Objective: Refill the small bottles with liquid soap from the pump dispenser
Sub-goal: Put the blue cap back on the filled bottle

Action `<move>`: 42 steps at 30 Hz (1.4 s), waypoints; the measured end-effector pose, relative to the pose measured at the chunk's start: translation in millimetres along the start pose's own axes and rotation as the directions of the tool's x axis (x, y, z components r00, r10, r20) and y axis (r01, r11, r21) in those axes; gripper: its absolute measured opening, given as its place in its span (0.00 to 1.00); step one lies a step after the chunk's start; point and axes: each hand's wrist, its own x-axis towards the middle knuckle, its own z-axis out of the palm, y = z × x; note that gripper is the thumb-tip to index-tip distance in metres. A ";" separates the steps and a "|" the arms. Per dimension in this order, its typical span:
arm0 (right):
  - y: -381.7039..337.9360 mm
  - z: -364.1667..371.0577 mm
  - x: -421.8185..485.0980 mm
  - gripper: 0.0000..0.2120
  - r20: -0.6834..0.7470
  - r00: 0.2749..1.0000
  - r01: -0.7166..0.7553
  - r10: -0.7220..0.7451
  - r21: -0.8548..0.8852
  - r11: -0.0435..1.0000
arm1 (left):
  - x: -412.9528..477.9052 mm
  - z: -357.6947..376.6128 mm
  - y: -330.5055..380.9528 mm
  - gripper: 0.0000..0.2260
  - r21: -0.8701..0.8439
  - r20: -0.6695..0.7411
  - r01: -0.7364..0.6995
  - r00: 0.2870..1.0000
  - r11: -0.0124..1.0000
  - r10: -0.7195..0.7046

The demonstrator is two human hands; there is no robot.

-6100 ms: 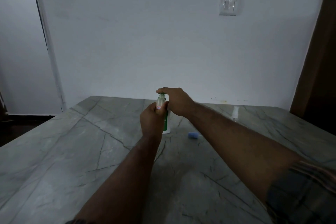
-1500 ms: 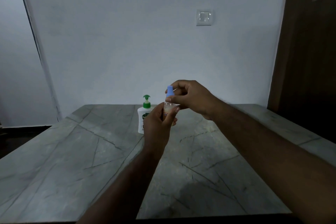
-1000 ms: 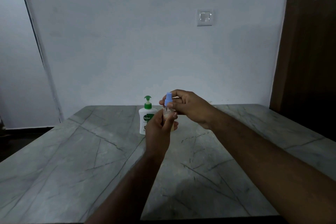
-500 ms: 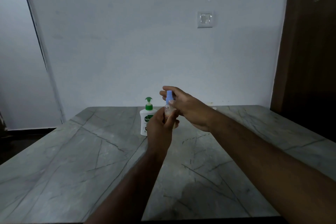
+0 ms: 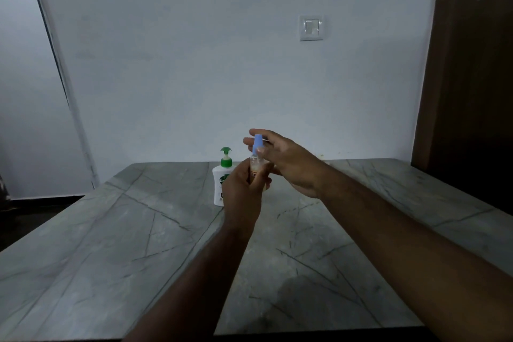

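My left hand (image 5: 242, 194) grips a small clear bottle (image 5: 254, 168) upright above the table, fingers wrapped around its lower part. A blue cap (image 5: 257, 142) sits on the bottle's neck. My right hand (image 5: 286, 161) is at the cap, with thumb and fingertips touching its sides and the other fingers spread. Just behind and left of my left hand stands the white pump dispenser (image 5: 219, 183) with a green pump head (image 5: 226, 157), partly hidden by my hand.
The grey marble table (image 5: 138, 244) stretches from the near edge to the white wall. A light switch (image 5: 311, 28) is on the wall. A dark wooden door (image 5: 472, 78) stands at the right, dark floor at the left.
Six seconds ago the bottle was under the pump with the blue cap lying on the table. The cap is on the bottle now, and my right fingers have kept shifting around it.
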 end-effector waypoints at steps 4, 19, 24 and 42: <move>1.0 -5.3 0.4 0.15 -0.124 0.988 0.082 -0.088 -0.053 0.995 | 2.3 -0.1 1.4 0.09 -0.005 -0.015 -0.003 1.000 1.000 0.003; -3.4 -16.7 4.4 0.09 -0.113 0.993 0.017 -0.025 -0.070 0.997 | 9.3 9.4 5.4 0.07 -0.090 0.042 -0.001 0.999 0.996 0.005; 2.0 -12.3 5.4 0.09 -0.217 0.976 -0.009 -0.022 -0.138 0.990 | 3.5 21.2 2.6 0.05 0.013 -0.048 -0.021 0.999 1.000 0.021; 92.1 -20.0 50.2 0.14 -0.442 0.897 -0.182 -0.028 -0.425 0.887 | 17.8 23.6 -63.0 0.44 0.092 0.126 0.264 0.953 0.960 -0.274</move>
